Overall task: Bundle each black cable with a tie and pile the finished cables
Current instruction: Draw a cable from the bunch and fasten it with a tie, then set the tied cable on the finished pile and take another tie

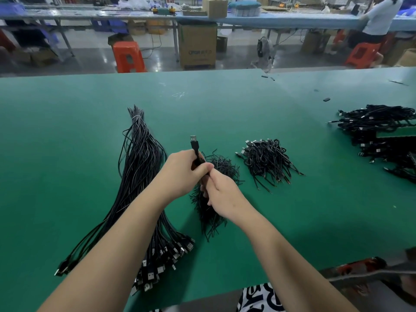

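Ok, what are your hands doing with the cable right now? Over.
Left hand grips folded cable, plug up. Right hand pinches it just below. Tie not visible. Finished pile sits right, nothing in the way.

Single head view, worn high, close above the green counter (225, 104); faces forward and down across it toward the far aisle.

Bare forearms, no sleeves; black-white patterned garment (258, 298) at lap

Green bench (67, 113) in the foreground. Behind it stand an orange stool (128, 56), a cardboard box (197, 45) and a floor fan (263, 50). A seated person (380, 16) occupies the far right.
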A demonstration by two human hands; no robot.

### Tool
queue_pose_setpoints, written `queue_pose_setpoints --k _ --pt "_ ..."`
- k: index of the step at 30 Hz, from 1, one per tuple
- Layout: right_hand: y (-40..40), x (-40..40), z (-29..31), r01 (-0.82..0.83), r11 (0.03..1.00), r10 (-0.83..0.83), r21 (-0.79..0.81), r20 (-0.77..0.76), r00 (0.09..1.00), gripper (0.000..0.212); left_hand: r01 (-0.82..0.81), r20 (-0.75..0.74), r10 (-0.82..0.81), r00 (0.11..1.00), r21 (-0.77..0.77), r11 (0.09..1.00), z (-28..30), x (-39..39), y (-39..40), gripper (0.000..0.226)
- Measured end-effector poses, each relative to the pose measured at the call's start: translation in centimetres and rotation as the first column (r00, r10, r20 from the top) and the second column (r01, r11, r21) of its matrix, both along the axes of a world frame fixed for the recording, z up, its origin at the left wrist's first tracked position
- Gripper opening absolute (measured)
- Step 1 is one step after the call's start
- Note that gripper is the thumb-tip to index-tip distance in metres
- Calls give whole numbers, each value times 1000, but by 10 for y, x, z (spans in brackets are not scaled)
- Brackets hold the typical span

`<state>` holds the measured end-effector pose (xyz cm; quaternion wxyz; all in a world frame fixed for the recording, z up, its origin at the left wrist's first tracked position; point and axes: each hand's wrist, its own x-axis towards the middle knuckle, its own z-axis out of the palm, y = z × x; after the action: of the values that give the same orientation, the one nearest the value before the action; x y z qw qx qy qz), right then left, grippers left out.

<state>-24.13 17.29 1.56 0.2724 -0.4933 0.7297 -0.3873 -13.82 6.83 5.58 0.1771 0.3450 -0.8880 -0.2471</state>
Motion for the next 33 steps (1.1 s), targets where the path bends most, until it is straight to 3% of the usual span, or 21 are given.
queue_pose_setpoints --k 2,4,5,6,9,12,15,20,30,33 --pt "0 -4 -1 39 999 -39 11 19 999 26 53 -97 -39 995 139 989 -5 -3 -2 21" --pt "0 -12 -3 87 996 -87 9 -6 996 25 153 -284 -19 959 456 877 -12 -2 -9 15" --pt "1 -16 -4 111 994 -111 14 -17 994 25 157 -308 20 951 538 828 -19 0 -13 13" --pt "3 -20 -6 133 991 -132 21 -21 991 28 114 -264 38 964 534 838 -27 1 -19 13" --pt "6 -28 -10 167 985 -166 52 -29 986 32 -62 142 27 989 253 965 -54 0 -32 16" --pt "8 -28 -13 173 984 -171 40 -62 983 36 -96 341 14 940 223 970 -80 -3 -30 22" --pt "9 -27 -16 162 987 -159 21 -116 980 35 -113 354 27 935 225 968 -96 -5 -27 26" --pt "8 -29 -20 154 988 -150 23 -125 981 35 -136 322 59 945 223 965 -101 -5 -25 5" --pt "8 -30 -26 136 990 -132 43 -72 989 38 -255 226 190 955 307 917 -91 12 -27 14" --pt "8 -27 -25 96 995 -93 29 -67 993 35 -308 212 262 941 226 924 -82 20 -25 12"
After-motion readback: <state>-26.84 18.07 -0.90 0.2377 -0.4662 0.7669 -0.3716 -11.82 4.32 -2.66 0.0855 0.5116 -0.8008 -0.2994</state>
